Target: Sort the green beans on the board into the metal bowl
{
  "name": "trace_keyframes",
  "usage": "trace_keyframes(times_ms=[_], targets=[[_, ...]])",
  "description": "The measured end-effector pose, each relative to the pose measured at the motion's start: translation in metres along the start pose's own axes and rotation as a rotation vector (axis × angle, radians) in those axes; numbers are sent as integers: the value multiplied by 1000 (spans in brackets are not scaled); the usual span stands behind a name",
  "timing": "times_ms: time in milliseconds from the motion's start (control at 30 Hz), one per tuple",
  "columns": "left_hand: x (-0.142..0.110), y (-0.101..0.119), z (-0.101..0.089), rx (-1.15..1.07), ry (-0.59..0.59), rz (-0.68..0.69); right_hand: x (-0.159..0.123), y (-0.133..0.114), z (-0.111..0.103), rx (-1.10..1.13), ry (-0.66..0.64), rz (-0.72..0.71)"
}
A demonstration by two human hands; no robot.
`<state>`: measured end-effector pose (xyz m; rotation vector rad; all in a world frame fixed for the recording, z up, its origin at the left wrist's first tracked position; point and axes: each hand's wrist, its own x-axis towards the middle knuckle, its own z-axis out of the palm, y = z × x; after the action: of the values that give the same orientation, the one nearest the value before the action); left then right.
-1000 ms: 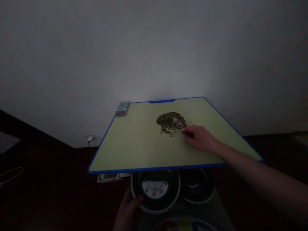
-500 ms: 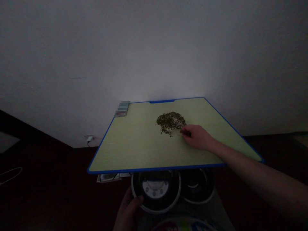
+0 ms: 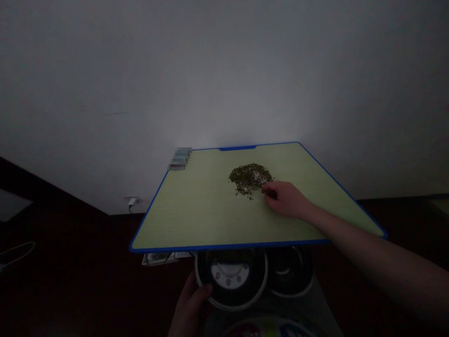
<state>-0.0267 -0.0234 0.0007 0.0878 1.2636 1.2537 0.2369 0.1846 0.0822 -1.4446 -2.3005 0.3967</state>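
Atop a blue-edged board (image 3: 196, 210), small seeds (image 3: 249, 179) just beside the right hand (image 3: 285, 199).

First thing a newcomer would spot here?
The dark heap of small green seeds on the far half of the pale green board with a blue edge stands out most against the dim room. Next comes the right hand, at the heap's lower right edge on the board. Below the board's near edge, the left hand is at the rim of a round dark bowl.
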Motion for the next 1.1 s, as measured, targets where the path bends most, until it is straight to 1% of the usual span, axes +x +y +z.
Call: trace_keyframes(times_ms=[167, 367, 567, 800, 1100], targets=[[-1, 1, 2, -19, -20, -2, -5, 4, -3, 8, -5, 8], [2, -2, 0, -31, -30, -3, -2, 3, -4, -19, 10, 54], [0, -1, 3, -18, -55, 27, 3, 6, 0, -3, 6, 27], [-3, 3, 6, -10, -51, 8, 6, 7, 1, 37, -10, -11], [-1, 0, 7, -46, -73, 16, -2, -2, -1, 65, -46, -23]])
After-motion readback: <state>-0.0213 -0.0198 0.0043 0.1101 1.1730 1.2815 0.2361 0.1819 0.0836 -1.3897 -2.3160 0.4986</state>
